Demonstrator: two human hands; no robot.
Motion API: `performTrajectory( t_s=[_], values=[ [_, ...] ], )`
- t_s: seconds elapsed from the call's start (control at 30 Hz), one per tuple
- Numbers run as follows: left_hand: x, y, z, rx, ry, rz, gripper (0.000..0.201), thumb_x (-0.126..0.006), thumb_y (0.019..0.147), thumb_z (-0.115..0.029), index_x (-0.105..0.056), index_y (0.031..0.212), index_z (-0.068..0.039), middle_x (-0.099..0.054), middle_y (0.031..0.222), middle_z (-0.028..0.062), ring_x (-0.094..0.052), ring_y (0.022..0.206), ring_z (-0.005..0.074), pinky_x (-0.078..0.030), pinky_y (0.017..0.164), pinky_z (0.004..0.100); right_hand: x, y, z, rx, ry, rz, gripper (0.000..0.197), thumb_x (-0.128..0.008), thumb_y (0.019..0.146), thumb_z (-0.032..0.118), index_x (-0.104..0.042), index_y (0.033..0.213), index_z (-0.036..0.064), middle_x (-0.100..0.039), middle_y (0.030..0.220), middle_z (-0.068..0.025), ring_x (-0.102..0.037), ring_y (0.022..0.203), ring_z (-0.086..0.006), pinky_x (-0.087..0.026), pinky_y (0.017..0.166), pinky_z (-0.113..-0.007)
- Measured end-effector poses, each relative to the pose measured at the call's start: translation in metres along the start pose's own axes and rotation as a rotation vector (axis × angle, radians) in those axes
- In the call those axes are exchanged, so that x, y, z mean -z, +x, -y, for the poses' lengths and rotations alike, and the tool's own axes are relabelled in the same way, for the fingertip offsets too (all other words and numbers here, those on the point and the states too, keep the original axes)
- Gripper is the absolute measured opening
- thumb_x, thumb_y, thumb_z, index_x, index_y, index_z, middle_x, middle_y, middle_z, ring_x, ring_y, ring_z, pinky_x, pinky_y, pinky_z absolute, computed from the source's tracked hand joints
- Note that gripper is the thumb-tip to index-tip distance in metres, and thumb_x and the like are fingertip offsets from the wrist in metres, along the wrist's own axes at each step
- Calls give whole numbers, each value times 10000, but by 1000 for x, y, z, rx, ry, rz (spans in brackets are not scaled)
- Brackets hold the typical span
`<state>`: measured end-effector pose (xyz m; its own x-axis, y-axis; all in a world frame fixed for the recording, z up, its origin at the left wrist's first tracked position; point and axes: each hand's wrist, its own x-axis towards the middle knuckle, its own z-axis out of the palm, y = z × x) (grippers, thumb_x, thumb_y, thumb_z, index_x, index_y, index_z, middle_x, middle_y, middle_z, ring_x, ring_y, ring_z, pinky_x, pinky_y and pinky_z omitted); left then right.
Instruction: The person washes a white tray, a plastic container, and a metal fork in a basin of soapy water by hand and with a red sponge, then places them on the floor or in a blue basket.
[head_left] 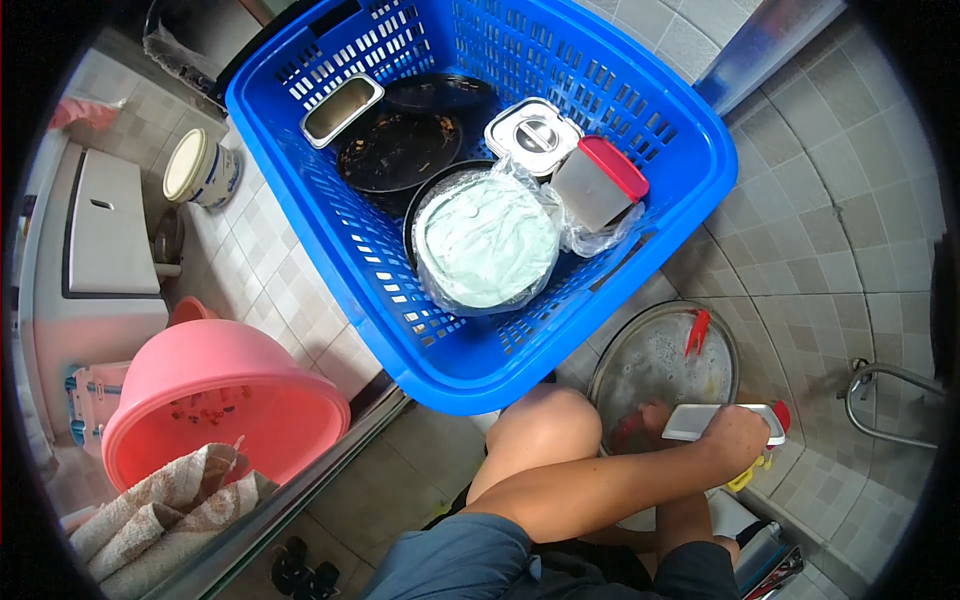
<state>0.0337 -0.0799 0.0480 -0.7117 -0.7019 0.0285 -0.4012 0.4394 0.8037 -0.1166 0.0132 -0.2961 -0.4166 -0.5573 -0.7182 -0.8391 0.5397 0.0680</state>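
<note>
Head view first: what does the left hand (737,438) have?

A white rectangular piece (690,423), held at its right-hand end. The fingers are curled over it, and the rest juts out leftward from the fist.

And the right hand (653,418)?

By the piece's left end, low over the round metal basin (600,362). It's partly hidden, so I can't tell whether it's gripping or open, nor whether it touches the piece.

How would that piece handle?

Light and fairly stiff, I'd judge, and not very fragile. With bubbly liquid (650,365) ahead and to the left of the left hand, it's probably slippery. I'd hold both long edges, fingers beneath, thumb on top, rather than pinch a wet corner.

Arm pose?

The left forearm (610,490) reaches rightward past the knee (550,425), back of the hand upward. The right forearm (685,517) passes beneath it, so the two cross. Farther out, ahead of both hands, is a red clip-like thing (697,333).
</note>
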Motion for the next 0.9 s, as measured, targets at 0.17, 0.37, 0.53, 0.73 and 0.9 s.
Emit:
performTrajectory(
  t_s=[0.17, 0.37, 0.53, 0.73, 0.9],
  values=[
    [1, -4, 1, -21, 26, 21, 123, -652, 810, -154, -742, 849, -80, -742, 810, 109, -741, 772, 260, -580, 652, 383, -4, -6, 0, -29, 7, -17, 654, -664, 835, 381, -556, 1359, 4, -550, 1350, -318, -477, 1312, -459, -333, 1145, -477],
    [-17, 4, 6, 7, -53, -21, 128, -634, 829, -170, -742, 838, -102, -733, 811, 100, -733, 762, 262, -570, 641, 398, -2, -6, -7, -12, 110, -136, 638, -676, 832, 362, -553, 1346, 4, -547, 1330, -306, -475, 1304, -449, -336, 1138, -478],
    [4, 8, 18, -81, 159, 9, 116, -628, 828, -135, -683, 911, -76, -731, 850, 151, -739, 799, 294, -579, 646, 399, -6, -9, -51, 8, 234, -468, 543, -686, 827, 267, -556, 1284, 3, -547, 1266, -268, -488, 1240, -426, -371, 1082, -487],
    [52, 14, 12, 231, 374, -41, 191, -600, 872, -130, -711, 1014, -68, -701, 796, 231, -699, 753, 424, -568, 707, 519, 40, -28, -45, -50, 502, -749, 444, -694, 809, 118, -570, 1217, -8, -557, 1184, -232, -520, 1158, -411, -426, 1008, -476],
    [38, 19, 17, 235, 389, -133, 186, -597, 914, -177, -710, 1020, -74, -679, 776, 248, -670, 753, 453, -541, 718, 543, 40, -19, -80, -102, 536, -684, 563, -683, 833, 161, -469, 1320, -20, -515, 1317, -251, -455, 1293, -424, -412, 1061, -476]
  ],
)
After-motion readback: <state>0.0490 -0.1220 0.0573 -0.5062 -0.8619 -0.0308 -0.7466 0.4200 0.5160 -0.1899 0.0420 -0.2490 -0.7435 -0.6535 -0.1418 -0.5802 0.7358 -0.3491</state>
